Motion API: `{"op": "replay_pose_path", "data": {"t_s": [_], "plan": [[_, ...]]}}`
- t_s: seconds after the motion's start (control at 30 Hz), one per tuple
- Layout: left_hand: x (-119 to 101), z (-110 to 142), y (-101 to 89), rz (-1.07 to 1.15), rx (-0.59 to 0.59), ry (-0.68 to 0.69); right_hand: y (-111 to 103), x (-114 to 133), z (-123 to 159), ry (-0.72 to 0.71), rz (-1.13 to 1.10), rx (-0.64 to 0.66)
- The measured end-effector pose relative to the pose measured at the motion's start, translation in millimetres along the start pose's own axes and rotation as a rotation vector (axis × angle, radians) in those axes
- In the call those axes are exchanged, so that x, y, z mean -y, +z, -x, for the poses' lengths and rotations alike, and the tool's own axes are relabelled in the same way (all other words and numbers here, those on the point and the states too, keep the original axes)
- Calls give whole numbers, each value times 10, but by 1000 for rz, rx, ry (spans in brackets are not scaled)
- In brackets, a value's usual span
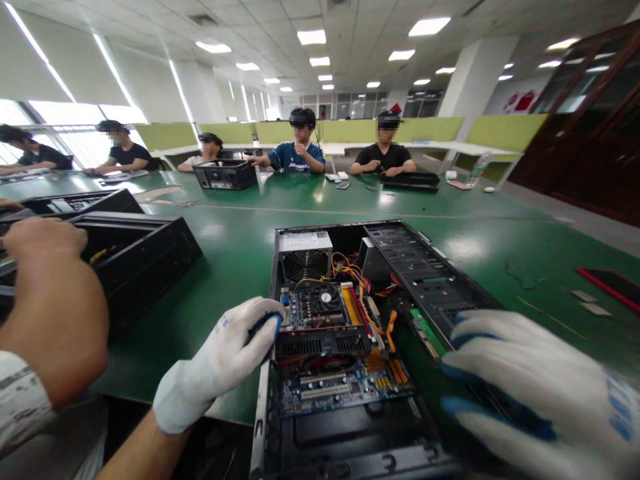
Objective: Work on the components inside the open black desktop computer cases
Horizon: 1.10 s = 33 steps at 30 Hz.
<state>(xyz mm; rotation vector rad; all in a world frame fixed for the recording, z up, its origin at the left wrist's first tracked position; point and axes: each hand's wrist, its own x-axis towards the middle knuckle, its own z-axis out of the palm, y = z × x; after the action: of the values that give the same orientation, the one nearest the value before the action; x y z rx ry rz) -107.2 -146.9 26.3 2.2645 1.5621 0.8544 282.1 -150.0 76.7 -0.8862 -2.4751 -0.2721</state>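
Observation:
An open black computer case (313,437) lies in front of me. Inside it are a silver power supply (306,245), a motherboard (350,390), a CPU fan (327,300) and a black graphics card (323,343) with a fan on its underside. My left hand (227,353), in a white glove with blue on the fingers, is closed on the case's left edge beside the graphics card. My right hand (530,387), gloved the same way and blurred by motion, hovers at the case's right side near the drive bay (425,267). Its thumb and fingers are apart, with nothing visible between them.
Close on my left, another person's bare arm (55,300) reaches over a second black case (150,267). Several people sit across the green table (225,230), one beside another case (225,175). At right lie a red-edged black object (613,287) and a yellow strip (550,317).

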Motion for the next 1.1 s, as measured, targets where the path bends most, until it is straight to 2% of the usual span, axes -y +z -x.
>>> {"op": "replay_pose_path", "data": {"t_s": [0.07, 0.13, 0.27, 0.33, 0.43, 0.53, 0.63, 0.73, 0.87, 0.97, 1.1], "plan": [[13, 3, 10, 13, 0, -22, -18, -98, -380, -21, 59, 114], [19, 3, 18, 31, -5, -33, 67, -192, -794, -51, 121, 225], [13, 3, 31, 52, -10, -54, 518, -249, -1475, -92, 198, 613], [10, 7, 39, 68, -12, -69, 812, -201, -1670, -98, 216, 728], [8, 14, 52, 107, -23, -86, 1208, -93, -1807, -129, 220, 871], [7, 18, 63, 128, -28, -98, 1424, -16, -1856, -135, 204, 925], [13, 17, 76, 139, -32, -103, 1394, -11, -1872, -157, 208, 880], [25, 17, 94, 148, -39, -112, 1196, -73, -1839, -128, 278, 797], [29, 20, 101, 167, -41, -115, 965, -190, -1703, -100, 458, 847], [18, 19, 90, 171, -36, -117, 929, -240, -1596, -76, 514, 870], [-2, 18, 85, 163, -34, -139, 988, -223, -1550, -63, 543, 867]]}}
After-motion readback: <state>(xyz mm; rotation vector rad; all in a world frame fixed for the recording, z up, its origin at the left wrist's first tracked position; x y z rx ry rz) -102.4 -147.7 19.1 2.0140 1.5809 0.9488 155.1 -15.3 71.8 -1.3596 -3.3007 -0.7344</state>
